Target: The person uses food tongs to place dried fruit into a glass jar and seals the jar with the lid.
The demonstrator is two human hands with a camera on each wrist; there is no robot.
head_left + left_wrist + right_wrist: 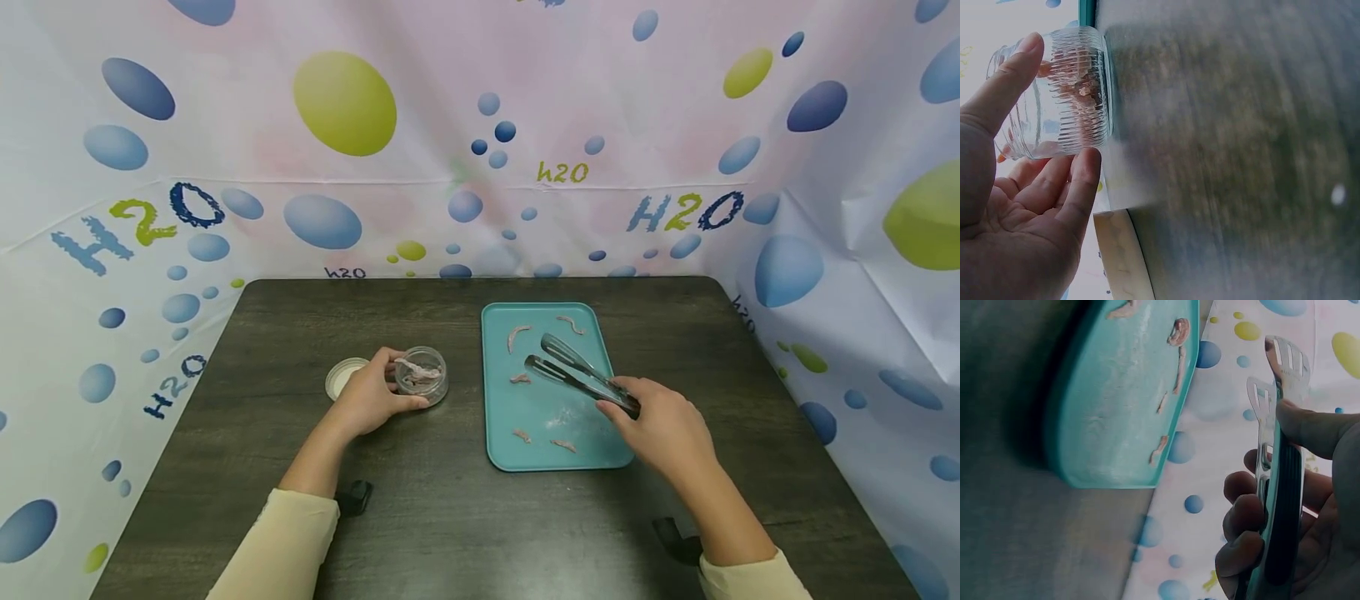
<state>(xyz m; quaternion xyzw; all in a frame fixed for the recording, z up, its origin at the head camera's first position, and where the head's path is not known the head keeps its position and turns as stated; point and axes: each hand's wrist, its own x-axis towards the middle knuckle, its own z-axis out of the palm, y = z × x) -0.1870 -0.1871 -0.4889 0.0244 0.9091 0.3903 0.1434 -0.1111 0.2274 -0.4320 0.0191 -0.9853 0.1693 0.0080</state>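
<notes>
My left hand [367, 398] holds a small clear glass jar [442, 380], thumb on the near side and fingers at the far side. Pinkish-brown strips, like dried meat or fish, lie inside, and one reaches the rim. The left wrist view shows the jar's ribbed wall [1075, 94] between thumb and fingertips. My right hand [667, 425] grips metal tongs [577, 384] by their dark handles. Their slotted tips stand apart over the teal tray [517, 417], with nothing between them. Several similar strips [564, 446] lie scattered on the tray.
A round cream lid [339, 382] lies left of the jar, partly behind my left hand. Everything stands on a dark wood-grain table [420, 517]. A bubble-patterned sheet [420, 150] hangs along the back and sides.
</notes>
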